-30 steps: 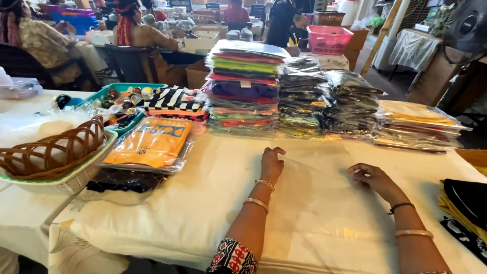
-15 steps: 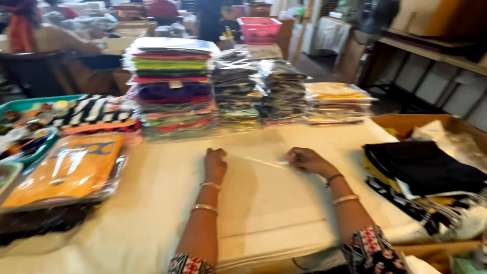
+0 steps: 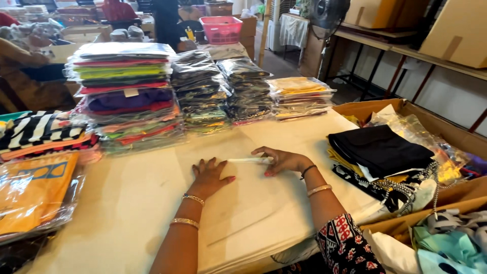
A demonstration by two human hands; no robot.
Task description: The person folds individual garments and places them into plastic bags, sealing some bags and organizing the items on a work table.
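A cream-white folded cloth point(image 3: 243, 203) lies flat across the lower centre of the frame, its creases running diagonally. On it, just above centre, rests a thin, pale strip point(image 3: 248, 160), possibly tape or a plastic sleeve edge, lying horizontally between the two hands.

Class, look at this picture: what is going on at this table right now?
A person is working at a table covered with a cream cloth. The left hand lies flat on the cloth, fingers spread. The right hand pinches a thin clear strip that lies between the two hands. Stacks of folded clothes in plastic bags stand behind them, and a cardboard box holding a folded black garment sits to the right.
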